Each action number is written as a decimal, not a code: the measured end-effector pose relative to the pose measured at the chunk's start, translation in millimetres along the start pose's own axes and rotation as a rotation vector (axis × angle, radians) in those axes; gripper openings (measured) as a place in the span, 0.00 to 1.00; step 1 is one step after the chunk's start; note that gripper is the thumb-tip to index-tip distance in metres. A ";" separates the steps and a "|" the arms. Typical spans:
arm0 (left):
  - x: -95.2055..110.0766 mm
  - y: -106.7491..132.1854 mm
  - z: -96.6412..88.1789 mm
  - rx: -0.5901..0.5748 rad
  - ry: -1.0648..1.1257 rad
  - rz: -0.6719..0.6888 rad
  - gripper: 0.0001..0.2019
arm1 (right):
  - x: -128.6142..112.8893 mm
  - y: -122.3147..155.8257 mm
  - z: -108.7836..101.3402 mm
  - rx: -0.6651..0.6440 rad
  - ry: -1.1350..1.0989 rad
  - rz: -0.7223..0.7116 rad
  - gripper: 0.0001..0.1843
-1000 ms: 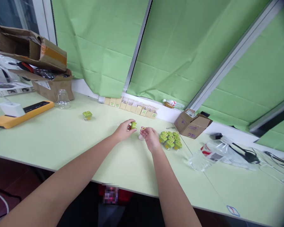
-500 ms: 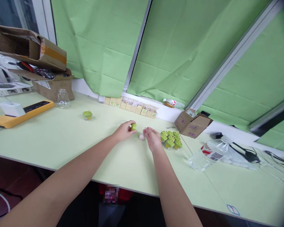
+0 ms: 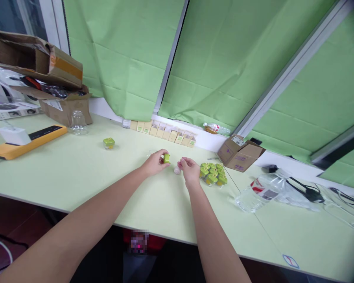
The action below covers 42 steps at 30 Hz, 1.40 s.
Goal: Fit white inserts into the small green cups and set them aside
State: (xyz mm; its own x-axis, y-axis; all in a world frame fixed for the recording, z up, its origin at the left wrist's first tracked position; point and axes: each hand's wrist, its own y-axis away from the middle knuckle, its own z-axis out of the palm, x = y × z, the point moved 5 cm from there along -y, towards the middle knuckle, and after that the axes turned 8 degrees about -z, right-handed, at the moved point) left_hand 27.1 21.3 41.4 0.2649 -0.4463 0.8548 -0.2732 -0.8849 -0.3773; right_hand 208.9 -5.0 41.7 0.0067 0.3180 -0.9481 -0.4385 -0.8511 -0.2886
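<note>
Between thumb and fingers, my left hand [image 3: 156, 162] holds a small green lid [image 3: 166, 158] above the table. My right hand [image 3: 190, 169] is closed in a pinch to the right of it; whatever is at its fingertips is too small to make out. Just below those fingertips sits a small pale pink round thing [image 3: 177, 170], partly covered by the hand. Several small clear containers with green lids [image 3: 212, 174] stand grouped to the right of my right hand. A similar green-lidded container [image 3: 109, 143] stands apart at the left. A faint clear piece [image 3: 151, 152] lies behind my left hand.
Small cardboard boxes [image 3: 166, 133] line the back wall. An open carton [image 3: 240, 153] and a large plastic bottle [image 3: 261, 192] are on the right. Leftward are a clear jar [image 3: 78, 123], an orange power strip [image 3: 44, 135] and stacked cardboard boxes [image 3: 66, 110].
My right hand's fingers have shifted very slightly, staying close to the pink round thing. My left hand keeps the green lid in nearly the same place.
</note>
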 end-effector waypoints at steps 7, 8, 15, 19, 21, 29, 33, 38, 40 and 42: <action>-1.0 -0.1 0.3 -0.011 -0.001 -0.018 0.19 | -4.7 -1.1 -5.2 -0.022 0.328 -0.118 0.17; -0.6 0.2 0.3 -0.012 0.000 -0.017 0.19 | -6.1 -1.5 -6.3 -0.010 0.366 -0.136 0.18; -2.8 -0.3 0.5 -0.003 0.006 -0.005 0.20 | -6.6 -4.1 -6.0 -0.033 0.432 -0.201 0.21; -2.7 -2.3 2.7 0.011 0.014 0.033 0.26 | -6.7 -1.5 0.6 -0.110 0.399 -0.218 0.20; 0.6 -2.7 4.8 0.000 0.025 0.045 0.26 | -8.0 0.8 4.1 -0.144 0.370 -0.222 0.19; 22.0 -0.8 2.3 0.047 -0.015 0.121 0.24 | -13.3 7.3 11.0 -0.227 0.303 -0.142 0.15; 28.3 1.4 4.0 0.011 -0.008 0.178 0.22 | -15.5 8.9 10.8 -0.223 0.229 -0.071 0.15; 34.0 4.6 10.2 -0.003 -0.077 0.224 0.21 | -16.4 11.7 12.7 -0.227 0.209 -0.059 0.12; 34.7 5.3 11.6 0.010 -0.112 0.222 0.21 | -15.5 13.1 15.2 -0.259 0.217 -0.068 0.13; 35.4 6.0 12.5 0.020 -0.149 0.226 0.21 | -14.3 14.0 16.8 -0.279 0.202 -0.061 0.13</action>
State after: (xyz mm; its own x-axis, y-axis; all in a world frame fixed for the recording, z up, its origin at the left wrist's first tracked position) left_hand 46.5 -1.5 64.9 0.3327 -0.6461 0.6869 -0.3233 -0.7624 -0.5606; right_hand 187.6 -14.4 53.4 0.2148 0.3064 -0.9274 -0.1698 -0.9233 -0.3444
